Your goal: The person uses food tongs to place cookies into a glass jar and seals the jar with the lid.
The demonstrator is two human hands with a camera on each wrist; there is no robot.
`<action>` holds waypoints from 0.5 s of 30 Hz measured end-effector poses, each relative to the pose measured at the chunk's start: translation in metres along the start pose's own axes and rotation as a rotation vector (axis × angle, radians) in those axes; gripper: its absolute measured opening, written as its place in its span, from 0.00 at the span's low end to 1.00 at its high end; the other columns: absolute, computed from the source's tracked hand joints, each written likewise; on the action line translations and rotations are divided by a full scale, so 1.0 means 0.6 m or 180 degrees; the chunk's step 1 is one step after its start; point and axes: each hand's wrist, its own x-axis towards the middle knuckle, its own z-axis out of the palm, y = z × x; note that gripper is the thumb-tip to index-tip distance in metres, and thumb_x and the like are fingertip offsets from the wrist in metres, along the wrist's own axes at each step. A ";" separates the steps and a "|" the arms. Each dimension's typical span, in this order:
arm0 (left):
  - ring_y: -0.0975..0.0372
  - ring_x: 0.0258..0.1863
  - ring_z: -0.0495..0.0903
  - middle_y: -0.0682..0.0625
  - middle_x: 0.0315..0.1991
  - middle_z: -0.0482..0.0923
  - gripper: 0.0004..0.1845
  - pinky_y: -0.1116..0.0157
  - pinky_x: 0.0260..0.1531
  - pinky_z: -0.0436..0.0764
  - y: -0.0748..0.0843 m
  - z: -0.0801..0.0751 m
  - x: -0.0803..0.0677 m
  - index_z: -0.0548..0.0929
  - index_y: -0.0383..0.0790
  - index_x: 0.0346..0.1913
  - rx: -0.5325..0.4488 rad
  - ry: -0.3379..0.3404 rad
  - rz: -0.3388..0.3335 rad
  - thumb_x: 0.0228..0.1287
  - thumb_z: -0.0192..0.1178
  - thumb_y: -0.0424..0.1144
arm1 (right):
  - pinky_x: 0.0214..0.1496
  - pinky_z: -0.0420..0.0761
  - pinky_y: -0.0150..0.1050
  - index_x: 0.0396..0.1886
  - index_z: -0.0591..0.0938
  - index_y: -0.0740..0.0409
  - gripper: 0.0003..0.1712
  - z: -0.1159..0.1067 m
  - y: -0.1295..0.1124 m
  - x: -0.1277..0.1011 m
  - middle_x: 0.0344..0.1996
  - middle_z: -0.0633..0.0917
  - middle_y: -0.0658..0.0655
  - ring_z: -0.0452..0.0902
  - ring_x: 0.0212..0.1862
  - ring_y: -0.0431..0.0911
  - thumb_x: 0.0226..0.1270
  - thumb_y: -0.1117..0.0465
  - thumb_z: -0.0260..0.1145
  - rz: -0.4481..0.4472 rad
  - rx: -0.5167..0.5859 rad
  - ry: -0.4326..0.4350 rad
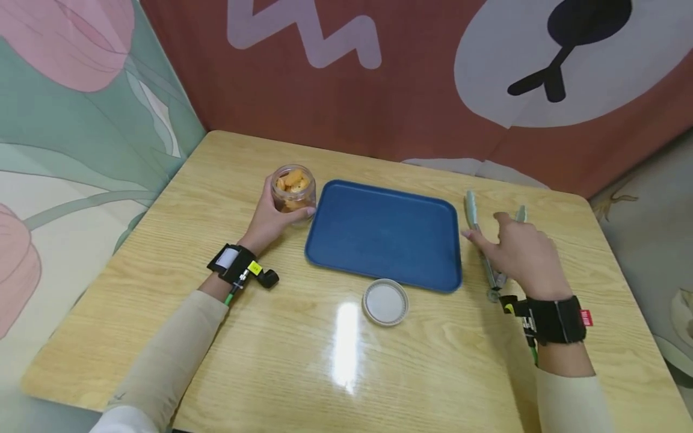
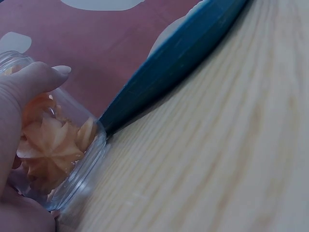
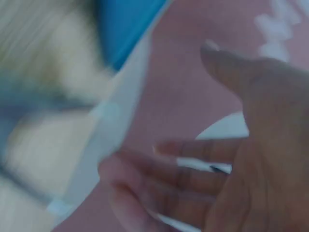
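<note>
My left hand (image 1: 268, 219) grips a clear jar (image 1: 310, 195) of golden cookies (image 1: 294, 179) that stands left of the tray. In the left wrist view, the thumb lies across the jar's side, and a swirl-shaped cookie (image 2: 50, 147) shows through the wall. Over a pair of metal tongs (image 1: 472, 210) with pale green tips hovers my right hand (image 1: 530, 257), thumb spread and fingers loosely bent. It holds nothing and partly hides the tongs, which lie spread with their hinge end toward me. The right wrist view is blurred but shows the bare palm (image 3: 270, 159).
A blue rectangular tray (image 1: 385, 234) lies mid-table between the hands. Just in front of its near edge is a round pale lid (image 1: 385, 302). The wooden table (image 1: 271, 361) meets a reddish-brown printed wall (image 1: 346, 108) along its far edge.
</note>
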 end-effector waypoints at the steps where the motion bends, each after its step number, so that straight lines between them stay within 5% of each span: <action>1: 0.59 0.77 0.66 0.49 0.75 0.66 0.53 0.51 0.79 0.64 0.001 0.000 0.000 0.56 0.60 0.79 -0.0006 -0.0005 -0.0002 0.58 0.80 0.40 | 0.23 0.79 0.47 0.74 0.68 0.75 0.58 -0.003 -0.019 -0.005 0.33 0.88 0.68 0.84 0.28 0.53 0.73 0.24 0.55 -0.0156 0.0065 -0.0059; 6: 0.59 0.77 0.65 0.49 0.76 0.66 0.53 0.51 0.80 0.63 0.003 -0.002 0.001 0.56 0.59 0.79 -0.0017 0.0001 -0.0015 0.57 0.80 0.40 | 0.49 0.87 0.56 0.75 0.72 0.63 0.53 0.014 -0.116 -0.037 0.58 0.86 0.69 0.88 0.52 0.58 0.69 0.25 0.62 -0.0958 0.0168 -0.0524; 10: 0.59 0.77 0.66 0.49 0.75 0.67 0.53 0.52 0.80 0.62 0.003 -0.001 0.003 0.57 0.58 0.79 -0.0029 0.0005 -0.0018 0.57 0.80 0.40 | 0.51 0.87 0.53 0.76 0.73 0.57 0.54 0.047 -0.169 -0.067 0.66 0.79 0.68 0.83 0.60 0.62 0.63 0.25 0.67 -0.1334 0.0066 -0.0759; 15: 0.58 0.76 0.67 0.49 0.74 0.67 0.52 0.52 0.80 0.63 0.002 0.001 0.000 0.57 0.57 0.79 -0.0059 0.0007 -0.0031 0.58 0.79 0.39 | 0.47 0.86 0.49 0.80 0.68 0.54 0.60 0.086 -0.209 -0.088 0.69 0.73 0.66 0.77 0.65 0.66 0.57 0.25 0.73 -0.1383 0.0017 -0.0904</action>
